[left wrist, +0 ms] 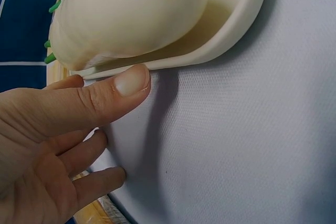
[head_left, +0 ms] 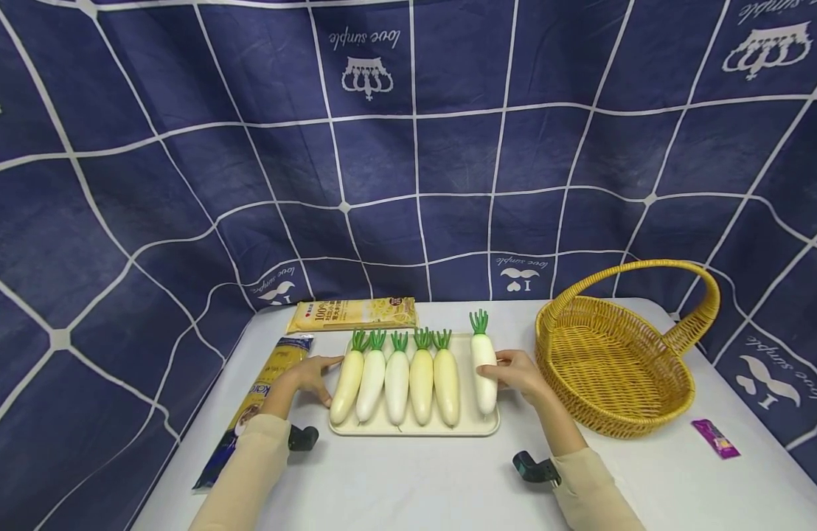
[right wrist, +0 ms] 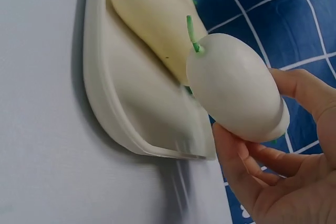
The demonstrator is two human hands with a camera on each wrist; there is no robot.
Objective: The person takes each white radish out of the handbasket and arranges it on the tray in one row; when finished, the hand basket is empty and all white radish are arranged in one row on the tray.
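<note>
My right hand (head_left: 520, 375) holds a white radish (head_left: 485, 397) with green stem stubs between thumb and fingers. In the right wrist view that radish (right wrist: 231, 87) appears raised over the right end of the cream tray (right wrist: 97, 72). Several more white and yellowish radishes (head_left: 397, 387) lie side by side in the tray, stems pointing to the back, filling its left and middle. My left hand (head_left: 313, 377) is at the tray's left edge, fingers loosely spread. In the left wrist view its thumb (left wrist: 118, 90) touches the tray rim (left wrist: 236, 40), beside the outermost radish (left wrist: 126, 14).
A yellow wicker basket (head_left: 674, 387) with a tall handle stands right of the tray. A small purple packet (head_left: 715, 439) lies beyond it. Yellow pasta packs lie behind the tray (head_left: 352, 314) and along the left (head_left: 249, 405). Blue checked cloth (head_left: 448, 155) surrounds the table.
</note>
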